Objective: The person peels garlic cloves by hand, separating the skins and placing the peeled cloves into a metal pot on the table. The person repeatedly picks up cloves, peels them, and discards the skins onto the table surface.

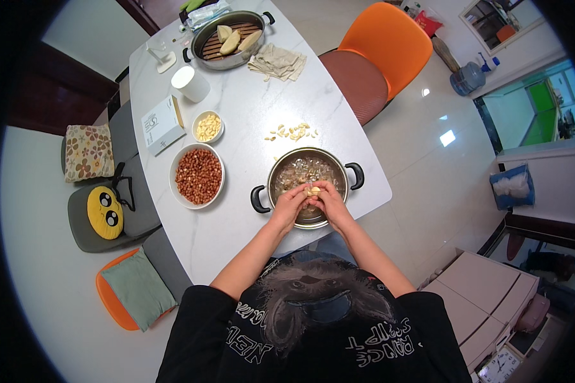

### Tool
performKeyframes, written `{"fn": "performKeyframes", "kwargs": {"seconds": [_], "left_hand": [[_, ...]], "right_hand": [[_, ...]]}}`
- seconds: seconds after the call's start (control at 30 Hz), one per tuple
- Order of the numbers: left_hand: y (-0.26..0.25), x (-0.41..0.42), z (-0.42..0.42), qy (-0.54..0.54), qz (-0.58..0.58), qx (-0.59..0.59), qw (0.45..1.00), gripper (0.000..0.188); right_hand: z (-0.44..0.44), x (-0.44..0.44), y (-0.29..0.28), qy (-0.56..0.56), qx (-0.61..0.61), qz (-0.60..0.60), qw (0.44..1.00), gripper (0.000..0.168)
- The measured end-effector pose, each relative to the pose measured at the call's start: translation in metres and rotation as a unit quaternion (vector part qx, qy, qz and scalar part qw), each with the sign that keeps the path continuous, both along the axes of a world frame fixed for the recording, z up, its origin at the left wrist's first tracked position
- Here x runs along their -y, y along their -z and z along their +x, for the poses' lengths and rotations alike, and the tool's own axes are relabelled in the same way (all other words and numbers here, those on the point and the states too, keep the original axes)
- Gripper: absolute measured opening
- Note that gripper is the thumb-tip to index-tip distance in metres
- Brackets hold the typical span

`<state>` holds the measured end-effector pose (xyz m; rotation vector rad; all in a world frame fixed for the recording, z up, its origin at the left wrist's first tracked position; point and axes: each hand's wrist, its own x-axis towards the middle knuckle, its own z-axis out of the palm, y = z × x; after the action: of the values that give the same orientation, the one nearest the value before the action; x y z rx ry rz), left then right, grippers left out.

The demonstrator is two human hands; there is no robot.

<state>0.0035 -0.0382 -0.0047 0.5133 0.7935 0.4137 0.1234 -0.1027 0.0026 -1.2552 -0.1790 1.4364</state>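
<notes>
Over a stainless steel pot (346, 203) with black handles, my left hand (290, 207) and my right hand (333, 203) meet and hold a pale garlic clove (313, 191) between their fingertips. Inside the pot lie garlic cloves and skins (297, 172), apparently in water. Beyond its far rim, peeled cloves (294, 131) are scattered on the white marble-patterned table (239, 191). To the left stand a small white bowl (208, 140) of pale peeled cloves or nuts and a larger white bowl (173, 191) full of reddish-brown peanuts.
A white box (163, 125) and a white canister (190, 84) stand at the left. Farther back, an oval steel steamer pan (230, 62) holds peeled root pieces beside a folded beige cloth (278, 62). An orange chair (388, 43) stands at the table's right; more chairs line the left.
</notes>
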Motion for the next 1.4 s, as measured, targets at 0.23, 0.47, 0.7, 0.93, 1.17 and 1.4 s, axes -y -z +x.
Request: {"fn": "performKeyframes", "kwargs": {"seconds": [0.23, 0.47, 0.7, 0.93, 1.17, 1.4], "left_hand": [[-0.012, -0.011, -0.008, 0.03, -0.042, 0.04, 0.998, 0.03], [-0.011, -0.024, -0.007, 0.031, -0.063, 0.067, 0.995, 0.027], [-0.029, -0.055, -0.004, 0.045, -0.012, 0.042, 0.998, 0.02], [-0.03, -0.053, -0.011, 0.035, -0.036, 0.032, 0.998, 0.019], [-0.026, -0.03, 0.001, 0.113, 0.078, -0.082, 0.987, 0.02], [-0.005, -0.022, -0.002, 0.077, -0.019, -0.068, 0.995, 0.016]], "right_hand": [[0.005, 0.001, -0.003, -0.025, 0.007, 0.009, 1.0, 0.021], [0.01, -0.008, -0.005, -0.047, -0.006, 0.002, 0.999, 0.021], [0.022, -0.033, -0.027, -0.076, -0.011, 0.043, 0.996, 0.023], [0.029, -0.021, -0.022, -0.029, -0.009, 0.029, 0.999, 0.029], [0.021, -0.013, -0.006, -0.102, 0.195, 0.062, 0.973, 0.019], [0.016, 0.0, -0.001, -0.063, 0.131, 0.051, 0.988, 0.02]]}}
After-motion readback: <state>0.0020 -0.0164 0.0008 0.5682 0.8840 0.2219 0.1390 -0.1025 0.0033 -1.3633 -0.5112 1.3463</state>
